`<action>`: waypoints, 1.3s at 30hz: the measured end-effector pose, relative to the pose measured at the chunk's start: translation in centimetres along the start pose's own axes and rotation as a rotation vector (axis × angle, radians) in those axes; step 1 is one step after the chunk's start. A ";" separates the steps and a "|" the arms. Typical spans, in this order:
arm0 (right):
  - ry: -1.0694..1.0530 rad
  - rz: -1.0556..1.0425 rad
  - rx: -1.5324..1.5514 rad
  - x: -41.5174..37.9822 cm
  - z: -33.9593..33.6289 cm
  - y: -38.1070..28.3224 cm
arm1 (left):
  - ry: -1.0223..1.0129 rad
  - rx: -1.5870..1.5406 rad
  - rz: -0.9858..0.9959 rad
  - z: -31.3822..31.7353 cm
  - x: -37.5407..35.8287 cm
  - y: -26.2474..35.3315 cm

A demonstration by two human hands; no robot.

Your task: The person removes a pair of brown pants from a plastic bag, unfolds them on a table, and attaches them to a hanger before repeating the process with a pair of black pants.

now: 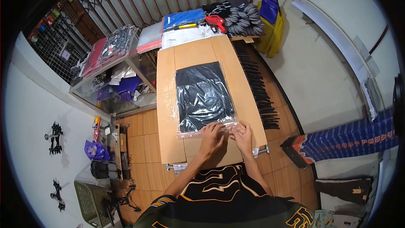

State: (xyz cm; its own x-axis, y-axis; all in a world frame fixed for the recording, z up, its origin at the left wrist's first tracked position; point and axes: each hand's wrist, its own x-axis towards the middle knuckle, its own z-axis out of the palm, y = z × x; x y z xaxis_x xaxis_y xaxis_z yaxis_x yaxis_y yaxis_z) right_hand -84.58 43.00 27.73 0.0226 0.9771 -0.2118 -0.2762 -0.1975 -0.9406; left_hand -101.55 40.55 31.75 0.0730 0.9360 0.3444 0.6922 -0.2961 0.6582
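Observation:
A clear plastic bag [192, 134] lies flat on the cardboard-topped table [198, 51], with a folded black garment [202, 93] inside it. The bag's near edge carries a reddish strip. My left hand [212, 135] is at that edge, fingers bent and closed on the plastic. Just to its right, my right hand [241, 134] pinches the bag near its right corner. Both hands are close together; the plastic between the fingertips is partly hidden.
Behind the table are a blue packet stack [183, 18], a red tape dispenser [216, 23] and bundled grey-black items [242, 19]. A glass display case [122, 80] stands left. Dark hangers [259, 88] line the right side. A green basket [90, 202] sits lower left.

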 end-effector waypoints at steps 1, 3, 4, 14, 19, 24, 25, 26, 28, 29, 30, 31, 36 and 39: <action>0.001 0.008 -0.003 0.3 0.0 0.1 | 0.003 -0.008 0.007 0.3 0.3 0.0; 0.005 0.007 0.008 0.9 0.4 0.1 | -0.020 -0.025 -0.003 0.6 0.9 0.1; 0.008 0.005 0.007 1.0 0.5 0.0 | -0.029 -0.032 -0.009 0.6 1.1 0.1; 0.018 -0.075 -0.028 0.8 1.0 -0.7 | -0.045 -0.079 0.044 0.1 2.5 -0.5; -0.013 -0.154 -0.069 0.9 1.0 -0.5 | -0.077 -0.040 0.007 0.1 3.4 -0.3; -0.011 -0.180 -0.094 0.9 1.2 -0.7 | -0.065 -0.046 0.080 0.5 4.0 -0.5; -0.005 -0.186 -0.108 0.8 1.3 -0.8 | -0.071 -0.040 0.089 0.4 4.1 -0.3; 0.001 -0.193 -0.121 0.8 1.4 -0.9 | -0.062 -0.038 0.083 0.6 4.2 -0.4; 0.013 -0.211 -0.144 0.8 1.4 -0.8 | -0.045 -0.036 0.072 1.0 4.5 -0.6; 0.020 -0.222 -0.155 0.9 1.4 -0.6 | -0.033 -0.048 0.054 1.3 4.5 -0.6; 0.027 -0.233 -0.166 0.9 1.5 -0.5 | -0.022 -0.059 0.034 1.4 4.5 -0.5; 0.038 -0.229 -0.168 1.0 1.5 -0.4 | -0.011 -0.071 0.016 1.5 4.6 -0.3; 0.094 -0.301 -0.254 1.7 1.4 0.8 | 0.037 -0.115 0.005 2.6 4.3 -0.7; 0.105 -0.266 -0.264 1.5 1.5 0.5 | 0.033 -0.133 0.019 2.4 4.4 -1.0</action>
State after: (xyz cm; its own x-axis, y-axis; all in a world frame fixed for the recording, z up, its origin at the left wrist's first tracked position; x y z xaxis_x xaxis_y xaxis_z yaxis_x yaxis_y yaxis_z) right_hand -86.18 44.49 27.34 0.1626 0.9860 0.0359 0.0095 0.0348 -0.9993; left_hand -100.15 45.42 31.03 0.0598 0.9240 0.3776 0.5892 -0.3380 0.7339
